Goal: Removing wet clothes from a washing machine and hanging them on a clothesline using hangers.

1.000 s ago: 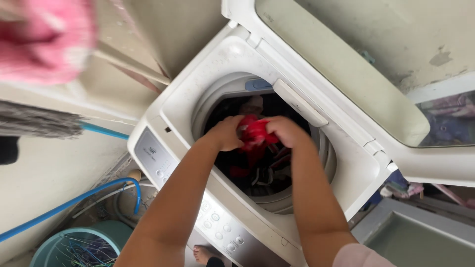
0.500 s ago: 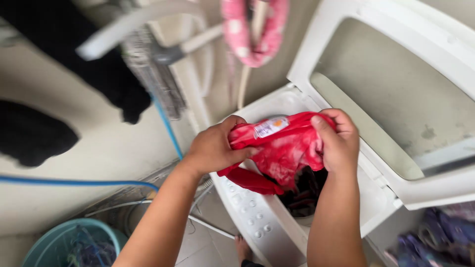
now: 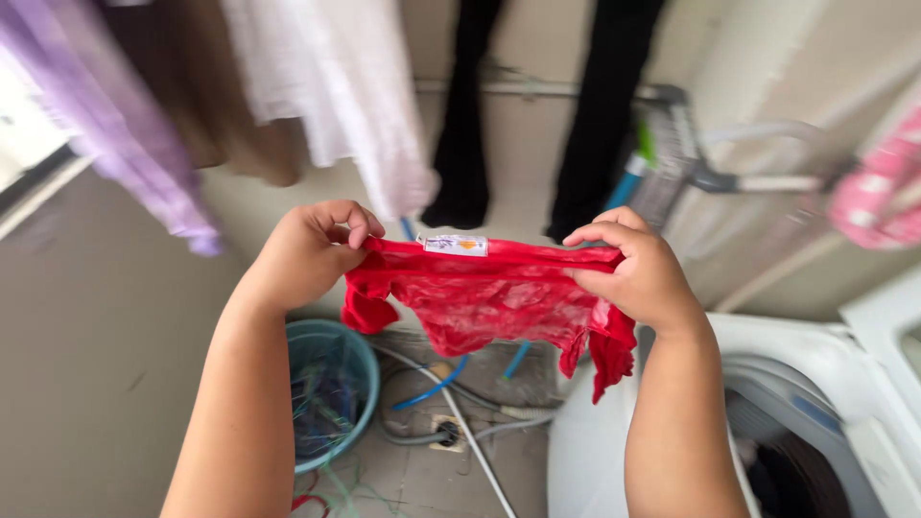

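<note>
A small red lacy garment [image 3: 484, 293] with a white sewn-in label is stretched out in front of me. My left hand [image 3: 312, 251] grips its left end at the top edge. My right hand [image 3: 638, 269] pinches its right end, and red fabric hangs down below that hand. The garment is held in the air above the floor, to the left of a white top-loading washing machine [image 3: 815, 384] at lower right. Dark laundry shows inside the machine's drum [image 3: 796, 470].
A teal plastic basket [image 3: 360, 369] stands on the floor below my left arm, with hoses [image 3: 451, 403] beside it. Clothes hang ahead: a purple piece [image 3: 125, 125], a white one [image 3: 336, 86], black trousers [image 3: 595, 115], and a pink item [image 3: 878, 187] at right.
Both hands lifted the red garment out of the washer drum, carried it up and left, and spread it out wide. The view swung from the machine toward the hanging clothes.
</note>
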